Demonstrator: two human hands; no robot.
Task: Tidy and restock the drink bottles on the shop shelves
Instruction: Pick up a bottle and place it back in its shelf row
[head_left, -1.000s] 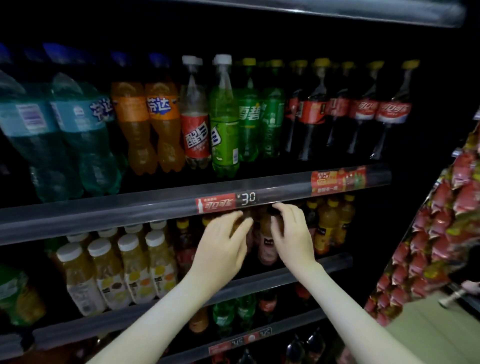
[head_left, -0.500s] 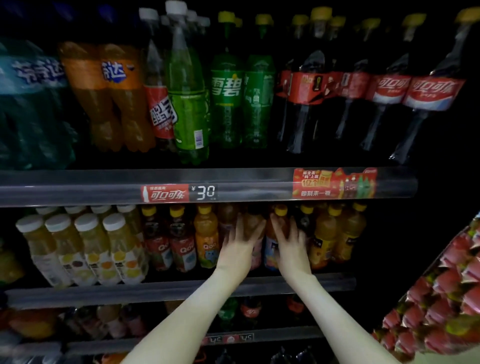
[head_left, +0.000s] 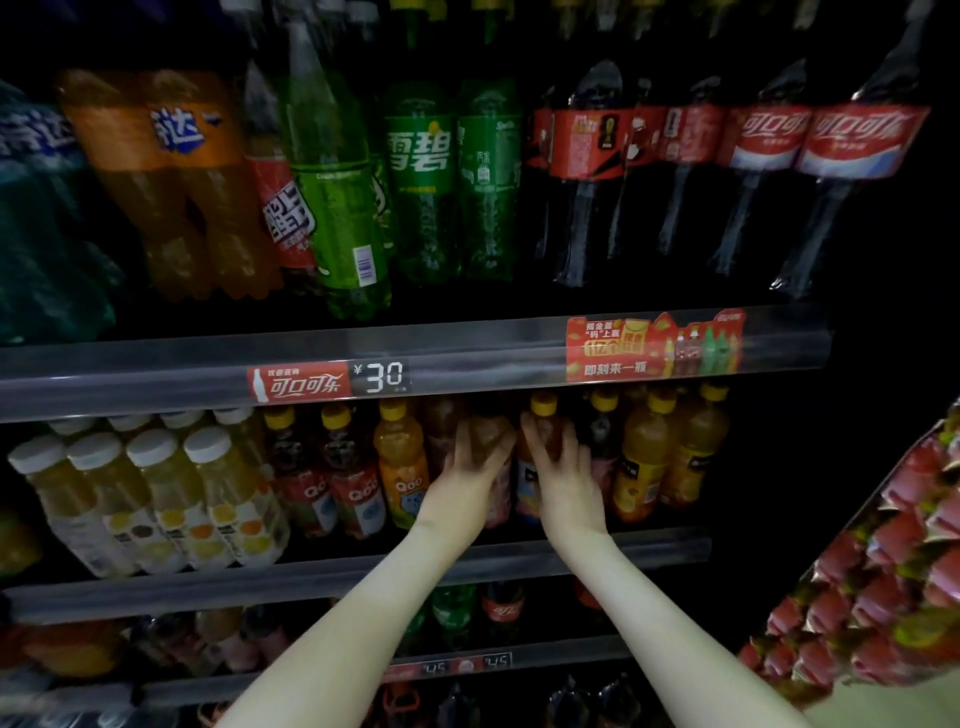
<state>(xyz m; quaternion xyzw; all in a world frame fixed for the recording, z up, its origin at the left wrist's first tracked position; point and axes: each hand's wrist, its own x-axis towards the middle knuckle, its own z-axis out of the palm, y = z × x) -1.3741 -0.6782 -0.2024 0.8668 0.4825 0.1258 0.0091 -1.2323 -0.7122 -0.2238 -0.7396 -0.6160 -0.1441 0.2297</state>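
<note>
Both hands work the middle shelf (head_left: 363, 571) of a dim shop cooler: the left hand (head_left: 462, 488) wraps round a brown-topped bottle (head_left: 488, 431), and the right hand (head_left: 566, 483) curls round the yellow-capped bottle (head_left: 543, 415) just beside it, the pair standing in the row between the Qoo bottles (head_left: 402, 467) and the orange juice bottles (head_left: 644, 467). The step looks like squaring the two up; it would go best with firm grips on the bodies, labels turned outward and bases drawn level with the shelf edge, without nudging the neighbours. Bottles in view appear capped and full: pale juice bottles (head_left: 150, 499) under white caps at left, green soda bottles (head_left: 421, 197) and dark cola bottles (head_left: 587, 197) on the shelf above
</note>
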